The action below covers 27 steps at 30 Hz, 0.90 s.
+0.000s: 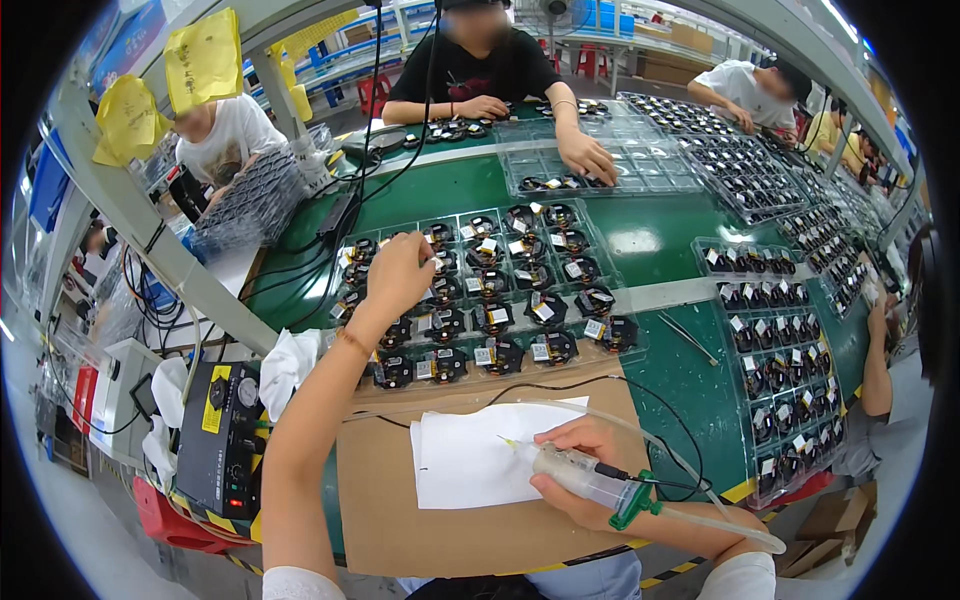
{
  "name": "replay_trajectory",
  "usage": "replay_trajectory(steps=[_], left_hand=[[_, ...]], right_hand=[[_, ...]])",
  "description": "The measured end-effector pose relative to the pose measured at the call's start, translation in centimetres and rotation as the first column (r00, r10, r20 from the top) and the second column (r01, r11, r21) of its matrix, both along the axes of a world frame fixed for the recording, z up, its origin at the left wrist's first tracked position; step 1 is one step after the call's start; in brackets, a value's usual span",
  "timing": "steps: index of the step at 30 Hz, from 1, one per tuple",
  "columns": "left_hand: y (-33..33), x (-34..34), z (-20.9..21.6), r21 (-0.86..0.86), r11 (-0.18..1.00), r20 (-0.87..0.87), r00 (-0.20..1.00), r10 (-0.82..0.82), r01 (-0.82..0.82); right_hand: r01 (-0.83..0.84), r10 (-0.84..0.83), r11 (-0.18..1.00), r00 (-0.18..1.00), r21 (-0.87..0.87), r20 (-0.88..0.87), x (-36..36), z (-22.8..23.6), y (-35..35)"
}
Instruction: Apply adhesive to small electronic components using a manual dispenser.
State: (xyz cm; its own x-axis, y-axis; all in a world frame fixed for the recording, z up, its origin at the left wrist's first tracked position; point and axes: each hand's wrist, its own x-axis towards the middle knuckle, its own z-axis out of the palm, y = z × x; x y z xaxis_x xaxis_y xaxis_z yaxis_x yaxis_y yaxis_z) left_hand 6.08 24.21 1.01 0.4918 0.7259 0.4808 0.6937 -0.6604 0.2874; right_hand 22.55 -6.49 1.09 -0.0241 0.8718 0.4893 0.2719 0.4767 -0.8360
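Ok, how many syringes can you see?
1: the syringe is in the right hand, its tip over the white paper. Others could be hidden in the cluttered background.

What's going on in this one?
A person's right hand holds a syringe with a hose and cable, its tip over white paper on cardboard. Their left hand is at a clear tray of round black parts; whether it grips one is unclear. Across the green table, a co-worker's hand is over another, partly filled tray.
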Motion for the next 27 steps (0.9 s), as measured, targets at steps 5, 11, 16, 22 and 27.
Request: replay_trajectory(steps=[5,11,16,22,27], left_hand=[[-10.7,-3.2,4.1,-0.057,0.992,-0.11,0.987,-0.12,0.114],[-18.5,-9.9,1.7,-0.316,0.948,-0.284,0.95,-0.129,0.034],[-20.1,-9.3,-0.3,-0.331,0.932,0.065,0.989,-0.132,0.146],[-20.3,-7.6,-0.3,-0.39,0.89,0.202,0.965,-0.17,0.238],[-20.7,-7.0,0.0,-0.325,0.885,0.256,0.931,-0.259,0.335]], right_hand=[[0.006,-0.007,1.0,0.995,-0.012,-0.096,0.1,-1.2,0.3],[-0.178,0.153,0.979,0.965,-0.103,-0.214,-1.2,-2.4,0.9],[-0.241,0.232,0.958,0.97,-0.153,-0.073,-1.4,-2.0,0.7],[-0.24,0.241,0.958,0.97,-0.154,-0.015,-1.4,-1.9,0.6],[-0.239,0.239,0.961,0.971,-0.138,-0.018,-1.3,-2.1,0.5]])
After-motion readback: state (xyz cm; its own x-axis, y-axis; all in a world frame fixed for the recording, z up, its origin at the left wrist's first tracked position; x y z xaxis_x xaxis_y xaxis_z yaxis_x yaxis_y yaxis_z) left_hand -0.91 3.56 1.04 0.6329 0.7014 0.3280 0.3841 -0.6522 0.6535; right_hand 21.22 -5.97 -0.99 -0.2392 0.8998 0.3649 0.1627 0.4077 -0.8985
